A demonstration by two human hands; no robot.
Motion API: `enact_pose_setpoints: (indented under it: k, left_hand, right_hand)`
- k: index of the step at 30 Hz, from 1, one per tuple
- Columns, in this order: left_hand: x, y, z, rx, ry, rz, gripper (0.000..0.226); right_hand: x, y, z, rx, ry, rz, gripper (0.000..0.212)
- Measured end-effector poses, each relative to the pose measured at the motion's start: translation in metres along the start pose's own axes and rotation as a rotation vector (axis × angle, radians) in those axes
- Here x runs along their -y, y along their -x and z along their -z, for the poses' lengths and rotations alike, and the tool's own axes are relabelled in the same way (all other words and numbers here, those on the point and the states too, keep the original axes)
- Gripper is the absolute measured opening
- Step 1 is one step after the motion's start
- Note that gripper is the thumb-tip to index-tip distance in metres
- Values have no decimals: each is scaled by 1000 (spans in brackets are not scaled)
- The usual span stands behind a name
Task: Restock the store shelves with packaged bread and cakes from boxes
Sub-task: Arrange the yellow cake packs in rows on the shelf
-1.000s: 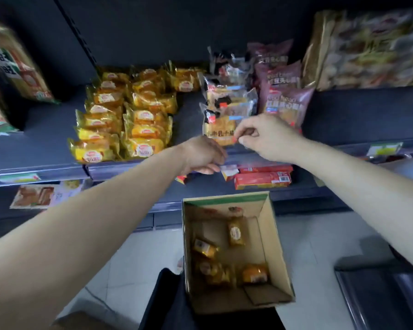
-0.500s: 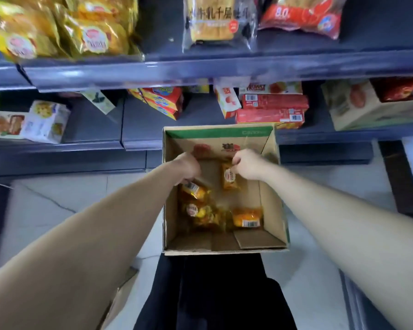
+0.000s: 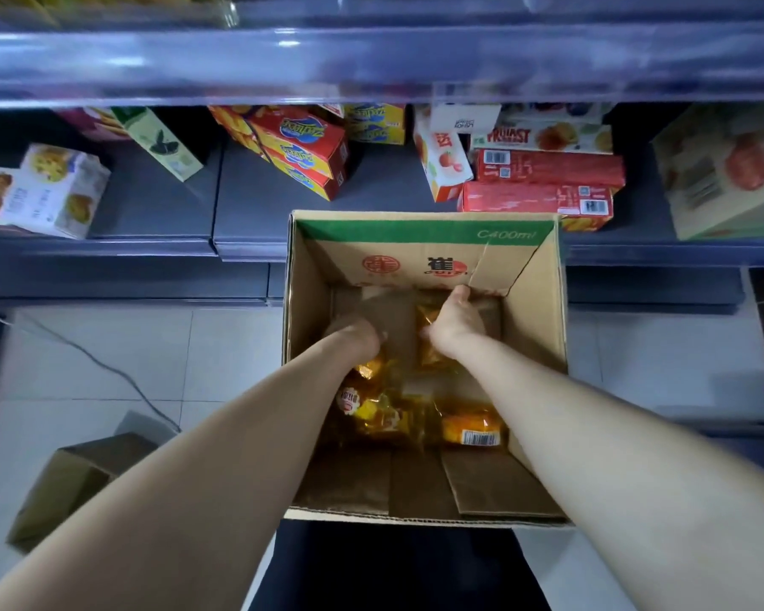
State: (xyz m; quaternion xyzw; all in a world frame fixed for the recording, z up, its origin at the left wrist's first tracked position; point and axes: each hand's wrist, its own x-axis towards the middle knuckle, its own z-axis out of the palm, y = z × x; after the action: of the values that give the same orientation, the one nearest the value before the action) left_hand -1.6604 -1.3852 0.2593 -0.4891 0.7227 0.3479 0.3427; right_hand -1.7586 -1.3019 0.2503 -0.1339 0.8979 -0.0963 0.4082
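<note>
An open cardboard box (image 3: 543, 346) stands on the floor below me, with several yellow cake packets (image 3: 470, 427) lying in its bottom. Both my hands are down inside it. My right hand (image 3: 453, 328) grips one yellow cake packet (image 3: 431, 357) near the far wall, thumb stretched upward. My left hand (image 3: 356, 335) is blurred; its fingers curl down over another yellow packet (image 3: 369, 368) at the left side. The upper shelf edge (image 3: 371, 59) crosses the top of the view.
The lower shelf (image 3: 256, 213) behind the box holds red and yellow biscuit boxes (image 3: 303, 147), red cartons (image 3: 543, 187) and white boxes (image 3: 58, 187). A second cardboard box (image 3: 69, 487) lies on the tiled floor at the left, beside a thin cable (image 3: 107, 368).
My gaze dropped from the upper shelf to the box. Both hands came down from the shelf and went deeper into the box onto the yellow packets.
</note>
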Motion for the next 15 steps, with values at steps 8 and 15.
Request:
enact_pose_setpoints:
  k: [8, 15]
  left_hand:
    - [-10, 24, 10, -269, 259, -26, 37]
    - [-34, 89, 47, -294, 416, -172, 54]
  right_hand:
    - [5, 30, 47, 157, -59, 84, 60]
    - [15, 77, 118, 159, -185, 161, 54]
